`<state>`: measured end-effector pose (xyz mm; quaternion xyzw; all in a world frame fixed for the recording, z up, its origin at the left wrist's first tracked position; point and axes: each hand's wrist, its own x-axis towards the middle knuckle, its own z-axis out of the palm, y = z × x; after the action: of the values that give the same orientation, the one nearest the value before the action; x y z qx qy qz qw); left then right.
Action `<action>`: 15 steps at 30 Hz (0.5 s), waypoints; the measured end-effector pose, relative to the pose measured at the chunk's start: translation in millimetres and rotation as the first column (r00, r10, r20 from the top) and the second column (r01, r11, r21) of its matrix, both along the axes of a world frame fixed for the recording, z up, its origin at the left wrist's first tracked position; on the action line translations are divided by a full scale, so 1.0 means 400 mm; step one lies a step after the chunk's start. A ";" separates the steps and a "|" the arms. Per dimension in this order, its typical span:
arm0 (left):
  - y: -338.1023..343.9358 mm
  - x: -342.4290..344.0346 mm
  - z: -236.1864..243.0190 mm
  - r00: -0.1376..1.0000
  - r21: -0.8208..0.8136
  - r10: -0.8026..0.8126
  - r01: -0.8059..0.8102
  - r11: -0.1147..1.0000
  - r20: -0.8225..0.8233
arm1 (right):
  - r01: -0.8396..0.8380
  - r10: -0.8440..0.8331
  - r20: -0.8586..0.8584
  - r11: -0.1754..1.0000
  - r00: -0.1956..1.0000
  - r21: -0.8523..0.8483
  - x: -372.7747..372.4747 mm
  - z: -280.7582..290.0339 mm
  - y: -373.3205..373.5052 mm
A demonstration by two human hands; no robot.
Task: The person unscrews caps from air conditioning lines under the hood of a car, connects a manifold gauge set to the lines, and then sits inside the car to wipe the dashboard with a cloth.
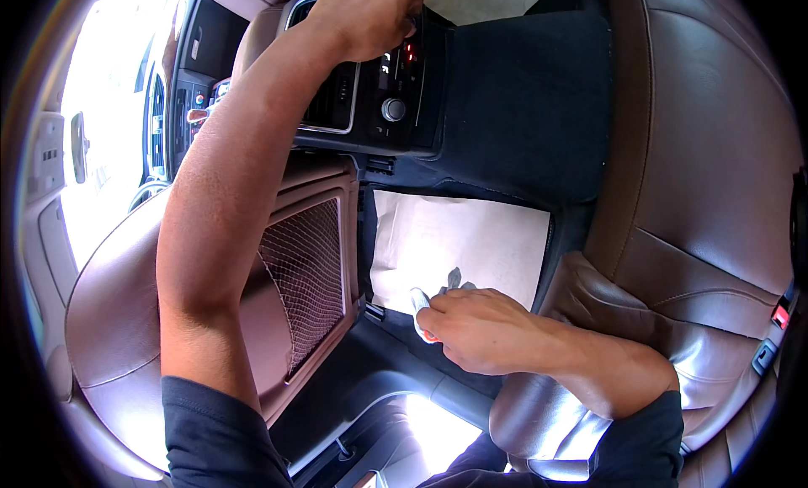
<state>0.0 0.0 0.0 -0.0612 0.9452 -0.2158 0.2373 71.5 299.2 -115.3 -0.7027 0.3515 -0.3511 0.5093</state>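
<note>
- Left hand point(366, 18): cut off by the top edge — its fingertips hidden.
- White-and-orange item point(420, 306), lower middle: mostly covered by the right hand point(484, 330) — its kind cannot be told.
- Console point(402, 133), top: partly covered by the left forearm point(231, 164).

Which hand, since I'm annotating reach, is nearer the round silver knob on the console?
Left. The left hand is at the console, just beyond the knob; the right hand is farther off, on the near side, by the floor paper.
</note>
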 end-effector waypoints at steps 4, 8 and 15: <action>0.001 0.002 -0.005 1.000 0.016 -0.002 0.002 1.000 -0.007 | 0.015 -0.015 0.002 1.000 1.000 0.008 0.004 -0.002 0.006; -0.003 0.005 -0.006 0.999 0.036 -0.016 0.017 0.999 -0.028 | -0.026 0.029 -0.050 0.998 0.998 0.065 -0.001 0.008 0.000; -0.002 -0.006 -0.001 0.997 0.020 -0.026 0.025 0.999 0.073 | -0.017 0.019 -0.023 0.999 1.000 0.046 -0.001 0.006 -0.002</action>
<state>-2.4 -0.9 -0.3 -0.0390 0.9387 -0.2117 0.2694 71.0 298.6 -112.8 -0.6981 0.3590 -0.3301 0.5242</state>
